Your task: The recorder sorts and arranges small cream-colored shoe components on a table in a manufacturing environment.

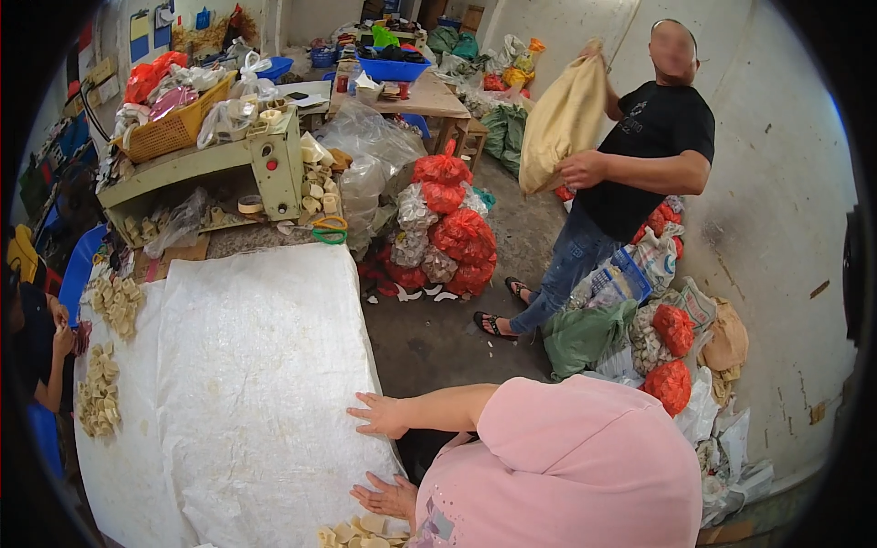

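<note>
The white woven sheet (265,356) lies spread over the tabletop (283,237), its right edge running just beneath the wearer's hands. The right hand (379,416) reaches across from the sleeve of a pink shirt (566,457) and rests palm down near that edge, fingers fanned out. The left hand (388,498) lies nearer the lower rim of the view, fingers likewise splayed. The two hands are apart from each other, and neither is closed around anything.

For contact like this, flat palms and even pressure should serve better than fingertips, since the sheet shows faint creases and looks thin enough to ruck up if pushed from one point. Working outward from the middle would likely spread slack best, with one hand anchoring while the other strokes.

Care seems wise beside the left hand, where loose cream molded pieces (365,532) sit close by; a wide sweep could scatter them. More cream pieces (99,393) are heaped at the far side, so a hard tug on the sheet might disturb those too. The green-handled scissors (329,230) lie beyond the upper edge, well apart from both hands.
</note>
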Demonstrator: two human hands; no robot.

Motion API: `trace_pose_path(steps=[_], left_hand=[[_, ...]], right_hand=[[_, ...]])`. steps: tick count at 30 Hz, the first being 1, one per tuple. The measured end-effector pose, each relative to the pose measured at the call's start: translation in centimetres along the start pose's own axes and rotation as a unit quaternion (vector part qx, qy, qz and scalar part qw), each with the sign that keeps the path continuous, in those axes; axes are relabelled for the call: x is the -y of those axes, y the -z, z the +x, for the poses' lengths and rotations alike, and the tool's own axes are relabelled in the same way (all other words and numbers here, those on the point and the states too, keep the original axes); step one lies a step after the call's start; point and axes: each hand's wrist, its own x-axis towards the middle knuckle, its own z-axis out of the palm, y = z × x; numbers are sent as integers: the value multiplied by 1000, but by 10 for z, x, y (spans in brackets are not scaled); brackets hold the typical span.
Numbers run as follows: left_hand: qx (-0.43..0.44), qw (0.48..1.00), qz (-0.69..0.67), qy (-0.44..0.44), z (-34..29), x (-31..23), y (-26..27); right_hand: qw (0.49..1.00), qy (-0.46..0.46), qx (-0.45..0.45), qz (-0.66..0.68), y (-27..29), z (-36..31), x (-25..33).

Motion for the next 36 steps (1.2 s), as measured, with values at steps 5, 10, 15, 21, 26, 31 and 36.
trace_pose_path(steps=[5, 10, 15, 21, 26, 31, 36], left_hand=[[-31, 999, -27, -8, -3, 4, -4], [33, 998, -33, 29, 2, -6, 12], [77, 992, -78, 69, 1, -2, 13], [45, 993, -93, 59, 7, -6, 27], [29, 993, -102, 60, 5, -7, 25], [16, 990, -107, 88, 8, -7, 30], [39, 987, -128, 92, 10, -5, 35]], right_hand=[[1000, 6, 2, -2, 1, 5, 4], [1000, 6, -14, -7, -5, 0, -1], [997, 49, -21, -49, -10, 14, 0], [998, 33, -24, -47, -5, 1, -1], [996, 33, -45, -68, -4, -2, -1], [994, 59, -57, -72, -7, 0, -5], [993, 54, -44, -94, 0, 3, -6]])
